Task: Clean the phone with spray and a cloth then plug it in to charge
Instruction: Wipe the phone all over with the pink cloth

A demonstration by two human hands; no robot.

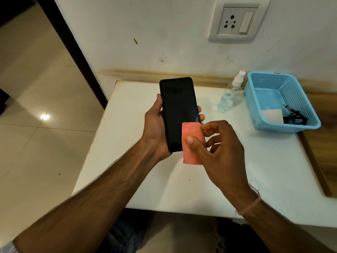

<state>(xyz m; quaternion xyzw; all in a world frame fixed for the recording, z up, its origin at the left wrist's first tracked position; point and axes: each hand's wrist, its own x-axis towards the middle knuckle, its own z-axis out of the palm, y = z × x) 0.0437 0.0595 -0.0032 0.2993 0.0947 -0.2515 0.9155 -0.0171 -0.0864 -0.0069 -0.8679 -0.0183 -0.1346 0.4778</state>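
Observation:
A black phone [177, 106] with a dark screen faces up above the white table, and my left hand [155, 128] grips it from below with fingers wrapped round both edges. My right hand [218, 148] pinches a folded pink cloth [191, 141] between thumb and fingers, laid over the phone's lower right corner. A clear spray bottle [230, 95] with a white nozzle stands on the table to the right of the phone.
A blue perforated basket [259, 117] at the table's right holds a white charger block [272, 115] and a black cable [293, 116]. A wall socket with a switch [237, 21] is above. The white table [127, 161] ends at left over tiled floor.

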